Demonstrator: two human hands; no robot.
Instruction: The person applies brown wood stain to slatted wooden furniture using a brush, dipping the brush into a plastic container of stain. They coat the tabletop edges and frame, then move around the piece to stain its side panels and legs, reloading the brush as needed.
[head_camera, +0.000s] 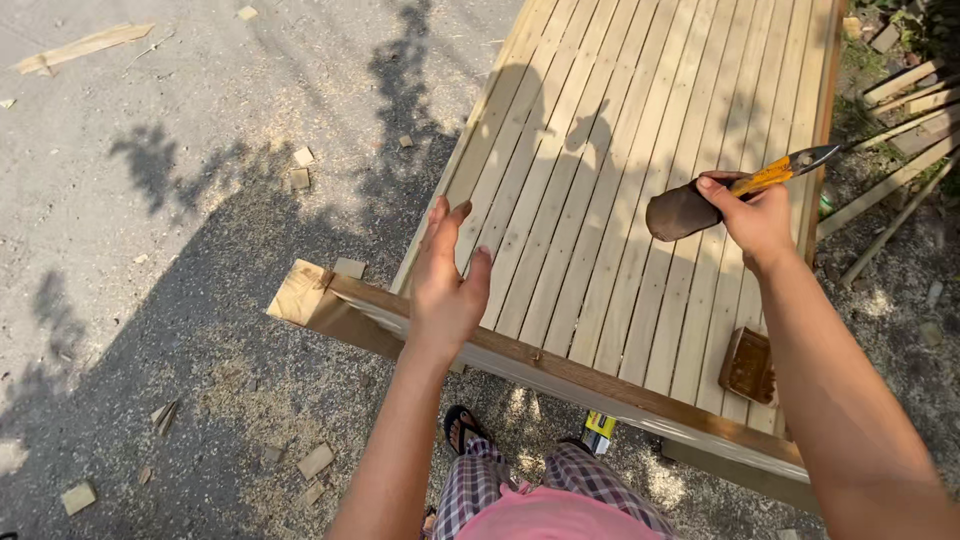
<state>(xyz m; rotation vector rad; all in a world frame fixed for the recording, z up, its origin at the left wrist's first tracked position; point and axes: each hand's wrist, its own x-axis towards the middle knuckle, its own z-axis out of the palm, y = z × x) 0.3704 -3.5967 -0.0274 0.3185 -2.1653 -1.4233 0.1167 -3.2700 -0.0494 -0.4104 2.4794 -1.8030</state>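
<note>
You are looking down over a large panel of pale wooden slats (640, 170) that is lying flat on the gravel ground (170, 250), running away from you toward the top of the view. A darker brown beam (520, 355) is framing its near edge, and its sawn end is jutting out past the panel's left corner. Sawdust and small offcut blocks (302, 157) are lying scattered over the ground to the left, and a stack of loose battens (905, 110) is resting on the dirt beyond the panel's right edge.

Your left hand (447, 275) is hovering open above the near-left part of the panel, just past the beam, fingers spread and pointing away from you, gripping nothing and touching nothing. Your right hand (757, 218) is raised over the right side of the panel and is closed around the yellow handles of a pair of pliers (790, 168), whose dark metal nose is pointing up and to the right, toward the panel's far edge. The same hand is also pinching a dark brown rag (682, 211), which is hanging out to the left of your thumb, above the slats.

A small, shallow brown tray (748, 366) is sitting on the slats near the beam, below your right wrist and well apart from your left hand.
</note>
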